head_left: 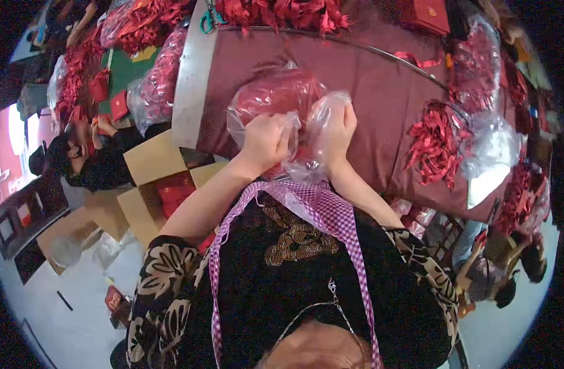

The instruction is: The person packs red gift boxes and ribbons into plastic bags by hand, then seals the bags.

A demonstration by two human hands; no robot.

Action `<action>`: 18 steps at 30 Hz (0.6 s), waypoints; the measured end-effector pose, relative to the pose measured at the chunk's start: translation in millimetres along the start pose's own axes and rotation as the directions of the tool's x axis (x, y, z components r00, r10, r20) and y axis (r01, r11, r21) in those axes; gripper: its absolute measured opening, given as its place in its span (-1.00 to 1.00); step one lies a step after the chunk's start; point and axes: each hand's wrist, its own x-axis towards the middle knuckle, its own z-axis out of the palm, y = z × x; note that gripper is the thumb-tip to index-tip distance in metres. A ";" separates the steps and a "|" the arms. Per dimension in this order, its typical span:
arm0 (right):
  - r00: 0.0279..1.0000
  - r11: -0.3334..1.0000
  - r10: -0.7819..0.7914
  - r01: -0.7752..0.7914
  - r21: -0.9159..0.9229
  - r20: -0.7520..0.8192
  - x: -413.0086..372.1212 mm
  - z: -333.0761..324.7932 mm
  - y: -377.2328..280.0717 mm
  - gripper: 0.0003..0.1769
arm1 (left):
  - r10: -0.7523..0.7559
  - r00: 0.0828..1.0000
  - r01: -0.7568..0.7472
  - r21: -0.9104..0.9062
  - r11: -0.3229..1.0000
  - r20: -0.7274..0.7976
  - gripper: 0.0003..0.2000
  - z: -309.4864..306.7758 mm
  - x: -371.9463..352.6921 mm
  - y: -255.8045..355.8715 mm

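Note:
A clear plastic bag (276, 92) with red contents lies on the red-covered table (380, 111), close to my body. My left hand (266, 142) is closed round the bag's plastic on its left side. On the right side, my right hand (338, 126) grips another part of the same plastic, fingers curled. The two fists are a short way apart, with crumpled film and red material between them. What exactly is inside the bag cannot be made out.
Red ribbon bunches (437, 144) and a clear bag (491, 147) lie to the right. More red ribbons (282, 13), teal-handled scissors (209, 19) and a thin rod (386, 54) are at the far side. An open cardboard box (133, 215) stands left; a co-worker (79, 154) sits beyond.

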 end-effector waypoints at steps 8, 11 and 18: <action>0.992 0.993 0.090 -0.096 -0.073 -0.093 -10.7 -4.9 2.2 -0.74 | -0.025 0.998 0.028 -0.045 0.999 0.062 -0.91 9.9 -6.7 -0.8; 0.995 0.993 0.078 -0.083 -0.089 -0.055 -11.2 -7.6 4.0 -0.76 | 0.030 0.960 -0.060 0.100 0.993 0.278 -0.90 3.3 -5.4 -3.5; 1.000 0.995 0.030 -0.030 -0.091 0.001 -10.1 -5.3 12.3 -0.75 | 0.101 0.994 -0.096 0.099 0.990 -0.047 -0.90 16.6 -11.2 -6.0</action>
